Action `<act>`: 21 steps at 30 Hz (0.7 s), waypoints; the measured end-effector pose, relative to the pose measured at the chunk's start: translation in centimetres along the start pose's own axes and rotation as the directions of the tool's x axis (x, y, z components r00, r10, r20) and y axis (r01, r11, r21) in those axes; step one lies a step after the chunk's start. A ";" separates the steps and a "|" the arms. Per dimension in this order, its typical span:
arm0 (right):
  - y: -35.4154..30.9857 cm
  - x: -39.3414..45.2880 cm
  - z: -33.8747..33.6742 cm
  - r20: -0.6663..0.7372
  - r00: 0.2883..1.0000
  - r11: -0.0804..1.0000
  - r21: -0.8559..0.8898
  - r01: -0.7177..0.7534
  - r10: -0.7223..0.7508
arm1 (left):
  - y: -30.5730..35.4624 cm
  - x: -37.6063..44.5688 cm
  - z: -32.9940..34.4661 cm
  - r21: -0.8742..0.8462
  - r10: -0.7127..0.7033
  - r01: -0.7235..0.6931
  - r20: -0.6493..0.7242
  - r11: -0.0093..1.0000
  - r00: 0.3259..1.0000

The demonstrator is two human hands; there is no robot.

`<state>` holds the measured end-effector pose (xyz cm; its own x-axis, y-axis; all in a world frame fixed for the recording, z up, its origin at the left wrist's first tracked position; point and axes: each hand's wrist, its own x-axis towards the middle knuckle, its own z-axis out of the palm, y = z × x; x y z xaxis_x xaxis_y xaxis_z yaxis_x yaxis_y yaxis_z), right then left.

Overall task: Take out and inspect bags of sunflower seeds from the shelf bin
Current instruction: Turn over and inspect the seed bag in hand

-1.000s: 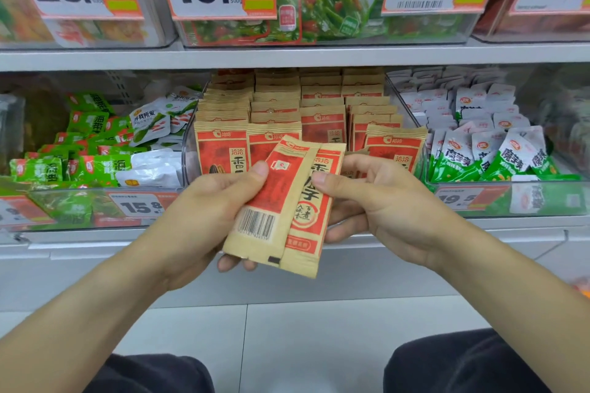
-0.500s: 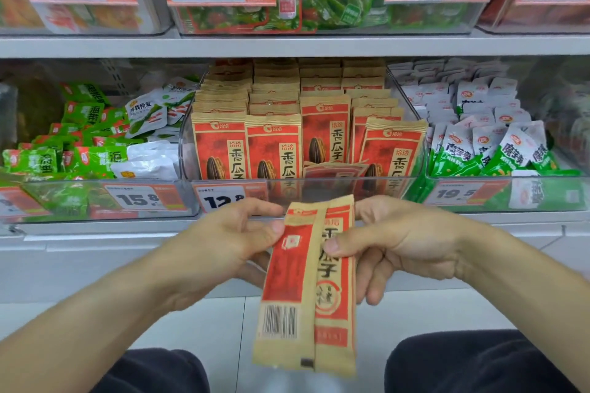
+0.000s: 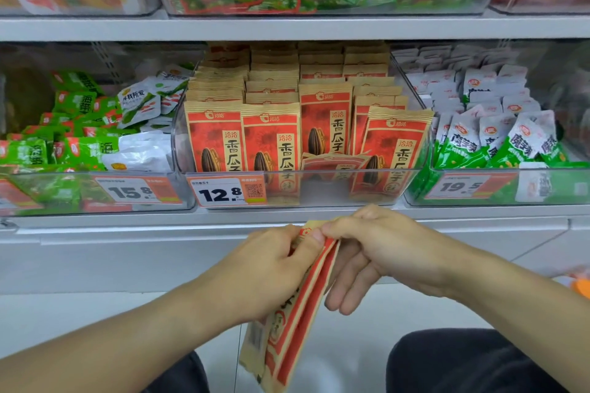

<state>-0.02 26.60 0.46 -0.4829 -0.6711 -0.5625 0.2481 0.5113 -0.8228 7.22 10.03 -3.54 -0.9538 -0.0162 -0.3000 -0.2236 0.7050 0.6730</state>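
Observation:
A red and tan sunflower seed bag (image 3: 287, 338) hangs edge-on below the shelf, its top pinched between both hands. My left hand (image 3: 271, 268) grips its upper left side and covers part of it. My right hand (image 3: 376, 249) pinches the top corner with thumb and forefinger, the other fingers loose. It may be two bags held together; I cannot tell. Behind them a clear shelf bin (image 3: 319, 191) holds several rows of the same seed bags (image 3: 271, 137), standing upright, one lying flat at the front.
A clear bin of green snack packs (image 3: 73, 150) stands to the left, a bin of white and green packs (image 3: 498, 143) to the right. Price tags (image 3: 228, 193) hang on the bin fronts. An upper shelf (image 3: 287, 27) carries more bins. My dark trouser knees (image 3: 463, 360) show below.
Both hands have lowered the seed bag from in front of the bin to below the shelf edge. It has turned from flat-on to nearly edge-on, and the hands came closer together.

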 end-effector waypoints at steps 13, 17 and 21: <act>0.5 0.5 -1.2 0.063 0.997 0.999 -0.038 -0.036 0.038 | 0.0 1.0 -0.2 0.149 0.032 -0.034 0.013 0.988 0.999; 0.5 0.4 -1.7 0.032 0.998 0.998 -0.023 -0.059 0.059 | 0.0 1.0 -0.5 0.077 0.018 -0.023 0.062 0.997 0.998; 0.3 0.4 -2.3 -0.053 0.997 0.998 0.019 -0.059 0.060 | 0.3 0.6 -0.8 -0.238 0.008 0.038 0.191 0.971 0.982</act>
<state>-2.08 27.73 0.16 -0.5114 -0.6097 -0.6056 0.2923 0.5392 -0.7898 6.37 9.67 -2.97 -0.8998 0.1255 -0.4179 -0.3008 0.5152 0.8025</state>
